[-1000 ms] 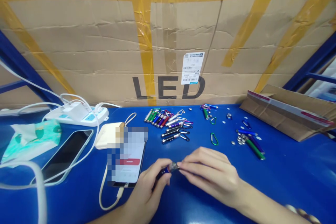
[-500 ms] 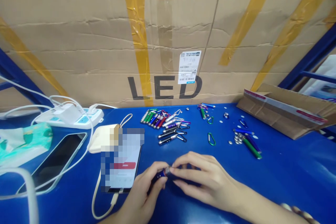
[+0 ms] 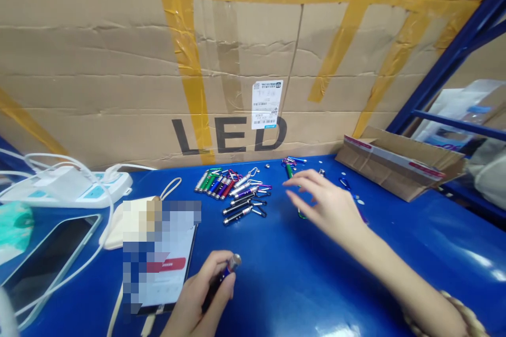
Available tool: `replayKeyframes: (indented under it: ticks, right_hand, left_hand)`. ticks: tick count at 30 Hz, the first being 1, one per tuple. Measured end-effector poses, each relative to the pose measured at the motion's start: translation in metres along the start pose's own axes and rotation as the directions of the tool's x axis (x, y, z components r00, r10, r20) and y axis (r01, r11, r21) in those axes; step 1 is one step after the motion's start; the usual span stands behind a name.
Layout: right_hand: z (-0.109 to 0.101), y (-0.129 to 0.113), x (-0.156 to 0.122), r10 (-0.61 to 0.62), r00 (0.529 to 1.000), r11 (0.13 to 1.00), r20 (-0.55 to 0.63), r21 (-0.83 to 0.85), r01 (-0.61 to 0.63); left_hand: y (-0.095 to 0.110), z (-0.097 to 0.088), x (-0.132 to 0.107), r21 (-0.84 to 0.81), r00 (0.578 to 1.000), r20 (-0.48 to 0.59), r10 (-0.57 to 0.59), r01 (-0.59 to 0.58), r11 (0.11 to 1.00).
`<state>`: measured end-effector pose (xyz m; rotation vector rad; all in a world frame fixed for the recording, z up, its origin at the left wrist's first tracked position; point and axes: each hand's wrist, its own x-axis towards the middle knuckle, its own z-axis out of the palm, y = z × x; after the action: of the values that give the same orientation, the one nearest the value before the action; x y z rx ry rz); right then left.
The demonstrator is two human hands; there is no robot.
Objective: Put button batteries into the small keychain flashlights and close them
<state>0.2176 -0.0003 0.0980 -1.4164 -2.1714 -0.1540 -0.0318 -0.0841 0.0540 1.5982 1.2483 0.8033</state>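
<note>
My left hand [image 3: 203, 292] is closed around a dark blue mini flashlight [image 3: 226, 272]. Its silver end sticks up past the thumb and forefinger, and the rest is hidden in the palm. Over the loose parts at the back right, my right hand [image 3: 326, 202] reaches with fingers stretched and apart, holding nothing visible. Below it a green carabiner [image 3: 302, 215] shows in part. Just beyond the fingers lies a green tube [image 3: 289, 170]. Several finished-looking mini flashlights [image 3: 237, 215] with carabiners lie in a fanned row to the left of this hand.
A lit phone [image 3: 174, 268], partly blurred out, lies left of my left hand. Farther left are a second phone [image 3: 51, 268], a cream power bank [image 3: 128, 221] and a white power strip [image 3: 110, 192] with cables. An open cardboard box [image 3: 395, 168] stands at the back right.
My right hand has left the flashlight and moved forward and right, over the loose parts. My left hand still holds the flashlight, now tilted upward. The view has turned right.
</note>
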Motion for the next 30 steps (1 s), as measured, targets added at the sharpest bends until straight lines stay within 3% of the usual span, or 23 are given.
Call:
replayKeyframes:
  ticks: [2,6,10,23,30]
  right_hand:
    - [0.005,0.026,0.005,0.094,0.995,0.991,-0.031,-0.093,-0.097]
    - [0.032,0.072,0.006,0.093,0.993,0.98,0.071,-0.184,-0.079]
    - [0.057,0.092,0.003,0.088,0.981,0.987,0.17,-0.147,-0.063]
    - [0.056,0.08,0.004,0.139,0.988,0.99,0.064,-0.005,-0.139]
    - [0.04,0.04,0.006,0.1,0.995,0.969,-0.02,0.227,-0.093]
  left_hand:
    - [0.002,0.001,-0.001,-0.01,1.0,-0.006,0.004,-0.004,1.0]
    - [0.004,0.001,-0.001,-0.011,1.0,0.017,0.0,0.001,1.0]
    - [0.005,-0.001,-0.001,0.007,0.997,0.076,0.016,-0.017,1.0]
    - [0.006,-0.005,-0.001,0.069,0.989,0.119,0.091,-0.099,0.993]
    - [0.01,-0.005,0.0,0.096,0.994,0.111,0.008,-0.019,0.995]
